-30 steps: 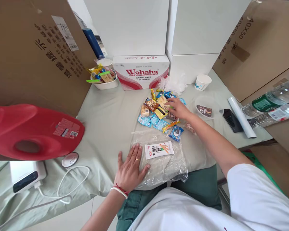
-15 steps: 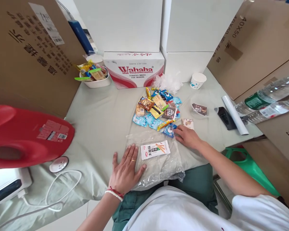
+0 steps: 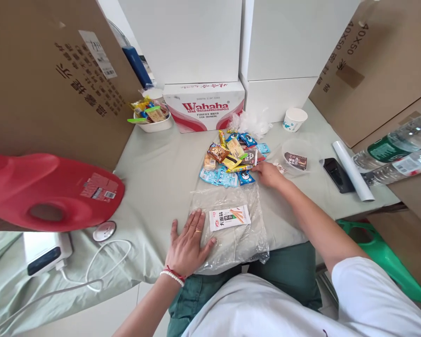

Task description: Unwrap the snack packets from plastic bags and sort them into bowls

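My left hand (image 3: 187, 245) lies flat with fingers spread on the left edge of a clear plastic bag (image 3: 231, 245). On that bag rests a white snack packet (image 3: 229, 218) with red and green print. My right hand (image 3: 269, 174) reaches to the right side of a pile of wrapped snacks. Its fingers are drawn together at the right end of a narrow yellow snack packet (image 3: 241, 168); the fingertips are partly hidden. Just below that packet lies a blue packet (image 3: 245, 178). A brown packet (image 3: 218, 152) and light-blue packets (image 3: 219, 177) are in the pile.
A clear bowl (image 3: 310, 149) holds a cocoa packet (image 3: 295, 161). Behind are a paper cup (image 3: 294, 120), a Wahaha box (image 3: 206, 108) and a snack-filled white tub (image 3: 156, 125). A phone (image 3: 337, 175) and white roll (image 3: 353, 171) lie right; a red jug (image 3: 52, 192) stands left.
My right hand has moved away from me, from the blue packet to the yellow packet's end. The yellow packet lies more level. My left hand stays flat on the bag. The view has shifted slightly.
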The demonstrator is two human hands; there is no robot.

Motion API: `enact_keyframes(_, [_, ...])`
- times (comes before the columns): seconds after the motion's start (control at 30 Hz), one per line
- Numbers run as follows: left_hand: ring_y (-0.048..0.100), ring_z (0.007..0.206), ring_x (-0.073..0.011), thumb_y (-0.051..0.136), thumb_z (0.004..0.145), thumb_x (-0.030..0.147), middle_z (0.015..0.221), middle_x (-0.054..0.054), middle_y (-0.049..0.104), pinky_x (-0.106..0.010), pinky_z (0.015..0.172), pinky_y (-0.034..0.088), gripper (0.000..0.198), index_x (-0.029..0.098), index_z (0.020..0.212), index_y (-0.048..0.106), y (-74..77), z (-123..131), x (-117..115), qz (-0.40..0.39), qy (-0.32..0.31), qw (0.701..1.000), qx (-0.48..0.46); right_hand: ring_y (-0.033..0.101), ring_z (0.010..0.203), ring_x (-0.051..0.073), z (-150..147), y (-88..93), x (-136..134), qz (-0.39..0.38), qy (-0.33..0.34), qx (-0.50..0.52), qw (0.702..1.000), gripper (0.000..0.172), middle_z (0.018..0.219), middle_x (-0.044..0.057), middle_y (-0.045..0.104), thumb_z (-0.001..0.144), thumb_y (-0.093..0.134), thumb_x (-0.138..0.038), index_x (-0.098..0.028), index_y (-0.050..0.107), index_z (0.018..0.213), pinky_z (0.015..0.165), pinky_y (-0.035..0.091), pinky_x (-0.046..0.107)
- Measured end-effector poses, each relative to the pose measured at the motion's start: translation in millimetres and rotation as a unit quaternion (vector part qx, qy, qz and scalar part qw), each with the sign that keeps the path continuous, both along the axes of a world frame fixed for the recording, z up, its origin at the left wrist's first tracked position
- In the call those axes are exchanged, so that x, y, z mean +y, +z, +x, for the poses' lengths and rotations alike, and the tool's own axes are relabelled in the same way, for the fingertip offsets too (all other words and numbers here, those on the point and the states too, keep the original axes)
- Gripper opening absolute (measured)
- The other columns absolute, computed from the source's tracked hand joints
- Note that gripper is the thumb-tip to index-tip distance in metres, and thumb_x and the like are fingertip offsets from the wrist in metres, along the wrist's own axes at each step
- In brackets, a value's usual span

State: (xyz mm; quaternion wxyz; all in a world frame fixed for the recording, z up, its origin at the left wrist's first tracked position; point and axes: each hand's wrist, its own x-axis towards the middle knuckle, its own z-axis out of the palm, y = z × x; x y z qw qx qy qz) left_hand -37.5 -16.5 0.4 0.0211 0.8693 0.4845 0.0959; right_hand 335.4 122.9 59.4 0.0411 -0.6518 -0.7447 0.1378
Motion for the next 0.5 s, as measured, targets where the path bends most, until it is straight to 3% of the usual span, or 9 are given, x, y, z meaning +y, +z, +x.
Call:
enact_keyframes(0.1, [0.045,0.151,-0.0335,0.044,0.101,0.060,0.167,-0.016,0.038,-0.059,0.130,-0.003,0.083,0.020,0.169,0.017,0.3,-0.2,0.4,-0.002,0.001,1.000,-0.004,0.065,0.114,0.034,-10.4,17.0,-8.0,0.043,-0.043,-0.049,0.997,0.042,0.123,0.017,0.070,0.098,0.041,-0.011,-0.016,0.074,0.124,0.091,0.052,0.041])
enact_keyframes(0.17, [0.045,0.151,-0.0334,0.044,0.101,0.059,0.167,-0.016,0.038,-0.058,0.130,-0.004,0.084,0.020,0.169,0.016,0.5,-0.3,0.7,0.002,0.000,1.000,-0.007,0.062,0.119,0.034,-30.4,27.1,-9.1,0.070,-0.020,-0.058,0.996,0.041,0.125,0.019,0.069,0.100,0.040,-0.013,-0.016,0.072,0.125,0.089,0.051,0.039])
enact_keyframes(0.27, [0.046,0.150,-0.0329,0.045,0.101,0.059,0.166,-0.017,0.039,-0.058,0.130,-0.006,0.084,0.019,0.169,0.016,0.9,-0.6,0.7,0.008,-0.005,1.000,-0.005,0.062,0.117,0.027,-72.7,31.6,-1.3,0.049,0.108,-0.045,0.992,0.032,0.119,0.012,0.072,0.096,0.050,-0.012,-0.020,0.073,0.117,0.087,0.049,0.031])
enact_keyframes(0.37, [0.046,0.150,-0.0323,0.046,0.101,0.057,0.166,-0.017,0.039,-0.057,0.130,-0.007,0.084,0.018,0.169,0.017,1.3,-0.7,0.0,0.010,-0.007,1.000,0.001,0.065,0.108,0.023,-105.8,22.2,11.9,0.021,0.265,-0.051,0.963,0.031,0.112,0.008,0.075,0.092,0.055,-0.008,-0.020,0.075,0.112,0.088,0.048,0.028])
enact_keyframes(0.43, [0.046,0.150,-0.0325,0.046,0.101,0.058,0.166,-0.017,0.040,-0.057,0.130,-0.006,0.082,0.018,0.168,0.020,1.6,-0.5,-0.4,0.009,-0.005,1.000,0.000,0.063,0.109,0.024,-111.5,13.9,21.1,0.026,0.296,-0.061,0.953,0.033,0.117,0.010,0.074,0.093,0.051,-0.006,-0.017,0.075,0.113,0.094,0.047,0.030])
enact_keyframes(0.5, [0.047,0.150,-0.0331,0.046,0.101,0.058,0.165,-0.017,0.041,-0.058,0.130,-0.004,0.081,0.018,0.168,0.023,2.0,-0.3,-0.4,0.006,-0.003,1.000,-0.006,0.063,0.111,0.025,-104.9,9.5,29.7,0.036,0.279,-0.066,0.957,0.034,0.123,0.014,0.072,0.093,0.049,-0.004,-0.012,0.075,0.112,0.099,0.046,0.033])
